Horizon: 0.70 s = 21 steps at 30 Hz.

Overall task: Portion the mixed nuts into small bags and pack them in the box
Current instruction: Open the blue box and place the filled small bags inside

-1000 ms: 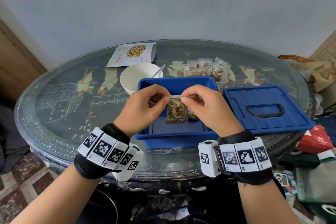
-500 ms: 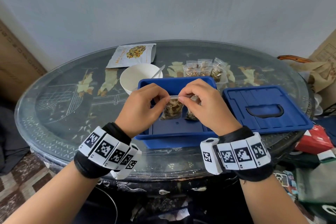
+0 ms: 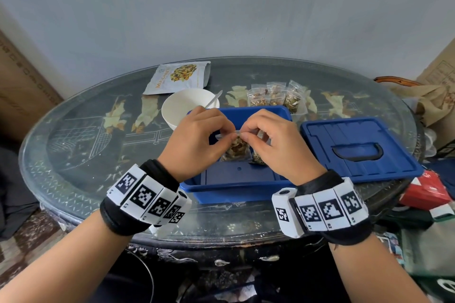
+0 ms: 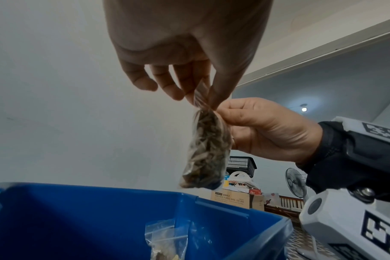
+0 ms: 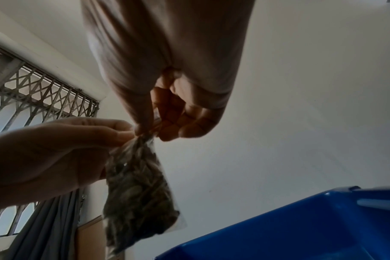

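Both hands hold one small clear bag of nuts point(image 3: 236, 149) above the open blue box point(image 3: 236, 189). My left hand point(image 3: 230, 136) pinches the bag's top strip from the left, and my right hand point(image 3: 242, 134) pinches it from the right, fingertips almost meeting. The bag point(image 4: 206, 151) hangs down from the strip, full and dark in the wrist views point(image 5: 137, 193). Another filled bag point(image 3: 258, 157) leans inside the box, partly hidden by my right hand; it also shows low in the left wrist view point(image 4: 165, 242).
Behind the box stand a white bowl point(image 3: 182, 106) with a spoon point(image 3: 214, 98), the flat nut packet point(image 3: 178, 77) and several filled bags point(image 3: 275, 96). The blue lid point(image 3: 357, 147) lies to the right. The glass table's edge point(image 3: 221, 233) runs close in front.
My hands have drawn closer together along the bag's top strip and shifted slightly away from me over the box. The bag hangs a little higher in the view.
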Motion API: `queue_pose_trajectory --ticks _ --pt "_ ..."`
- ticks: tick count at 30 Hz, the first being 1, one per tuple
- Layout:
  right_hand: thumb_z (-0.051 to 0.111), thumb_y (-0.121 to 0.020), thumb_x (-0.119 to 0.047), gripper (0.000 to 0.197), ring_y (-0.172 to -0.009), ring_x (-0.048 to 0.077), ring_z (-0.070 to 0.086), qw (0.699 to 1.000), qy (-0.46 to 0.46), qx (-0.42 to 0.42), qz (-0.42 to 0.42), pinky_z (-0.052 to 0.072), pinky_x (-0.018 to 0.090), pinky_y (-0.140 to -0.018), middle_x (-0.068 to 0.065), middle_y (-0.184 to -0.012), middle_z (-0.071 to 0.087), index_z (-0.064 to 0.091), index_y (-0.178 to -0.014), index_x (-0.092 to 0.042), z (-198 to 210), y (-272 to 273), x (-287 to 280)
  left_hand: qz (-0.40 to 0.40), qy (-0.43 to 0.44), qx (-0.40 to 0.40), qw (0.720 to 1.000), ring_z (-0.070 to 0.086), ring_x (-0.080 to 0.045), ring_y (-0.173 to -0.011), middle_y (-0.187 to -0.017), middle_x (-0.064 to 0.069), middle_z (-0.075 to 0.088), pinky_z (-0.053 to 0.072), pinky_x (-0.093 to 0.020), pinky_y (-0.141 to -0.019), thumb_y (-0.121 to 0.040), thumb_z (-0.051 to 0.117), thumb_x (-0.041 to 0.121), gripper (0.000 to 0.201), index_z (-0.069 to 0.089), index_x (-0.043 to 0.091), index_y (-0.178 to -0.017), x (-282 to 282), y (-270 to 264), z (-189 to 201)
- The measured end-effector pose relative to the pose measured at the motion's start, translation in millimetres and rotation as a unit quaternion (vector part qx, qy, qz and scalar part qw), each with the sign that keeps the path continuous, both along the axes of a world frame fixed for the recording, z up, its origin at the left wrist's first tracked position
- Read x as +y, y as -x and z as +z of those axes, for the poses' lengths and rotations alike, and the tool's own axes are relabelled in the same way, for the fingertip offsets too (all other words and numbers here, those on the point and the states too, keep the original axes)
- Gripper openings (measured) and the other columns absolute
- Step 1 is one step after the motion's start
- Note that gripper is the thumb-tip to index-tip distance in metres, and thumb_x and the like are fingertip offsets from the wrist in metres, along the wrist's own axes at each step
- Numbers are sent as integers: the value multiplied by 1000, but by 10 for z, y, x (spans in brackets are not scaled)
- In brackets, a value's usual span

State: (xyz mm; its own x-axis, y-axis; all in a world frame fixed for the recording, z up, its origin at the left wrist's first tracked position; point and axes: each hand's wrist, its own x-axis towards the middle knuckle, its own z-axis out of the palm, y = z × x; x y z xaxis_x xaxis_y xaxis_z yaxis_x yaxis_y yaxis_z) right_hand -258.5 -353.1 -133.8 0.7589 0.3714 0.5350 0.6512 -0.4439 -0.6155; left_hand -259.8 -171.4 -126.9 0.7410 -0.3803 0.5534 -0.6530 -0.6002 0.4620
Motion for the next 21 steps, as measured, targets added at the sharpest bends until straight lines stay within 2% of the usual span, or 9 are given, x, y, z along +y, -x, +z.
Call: queue_pose_trajectory --ticks 3,6,9,13,16,19,21 --pt "58 -85 -5 4 -74 -3 49 1000 8 3 5 37 5 -68 -6 -84 53 62 -83 -7 -11 0 16 5 -2 -8 1000 45 -15 -71 -74 1 61 40 -34 -65 -82 53 25 21 65 11 -75 -39 12 5" --pt "56 -85 -6 4 -76 -7 48 1000 15 7 4 36 5 -68 -6 -85 52 60 -83 -7 -28 1 10 -3 0 -4 1000 45 -15 -71 -75 0 61 41 -37 -64 -83 52 24 21 66 10 -77 -55 17 12" --pt "56 -86 -11 7 -75 -5 48 1000 18 4 4 37 6 -66 -6 -84 52 60 -84 -6 -31 4 -21 -20 -5 -3 1000 45 -13 -71 -75 -2 60 40 -32 -67 -85 53 23 20 67 10 -79 -40 4 17" --pt "62 -84 -14 10 -71 7 51 1000 26 -7 2 43 14 -64 -3 -78 54 63 -80 -5 3 -12 -88 -35 -33 -20 999 41 -9 -66 -66 -2 56 34 -12 -65 -85 54 24 23 67 7 -76 -10 1 69" --pt "63 -82 -15 11 -68 9 50 999 38 -15 7 43 17 -62 -5 -73 53 63 -76 -5 35 -29 -125 -54 -66 -25 996 40 -9 -64 -63 0 53 30 -12 -60 -85 54 28 27 68 8 -74 34 -31 131" --pt "63 -82 -17 14 -65 11 52 999 45 -13 11 45 23 -61 2 -71 57 63 -75 -5 48 -49 -162 -85 -100 -29 991 40 -9 -63 -61 1 52 28 -13 -57 -84 53 31 30 69 7 -73 51 -96 212" --pt "63 -81 -16 15 -65 12 53 999 43 -15 11 45 23 -61 3 -70 58 63 -73 -3 68 -72 -186 -100 -116 -29 988 39 -9 -62 -60 0 52 27 -13 -56 -84 52 33 33 69 7 -73 43 -150 274"
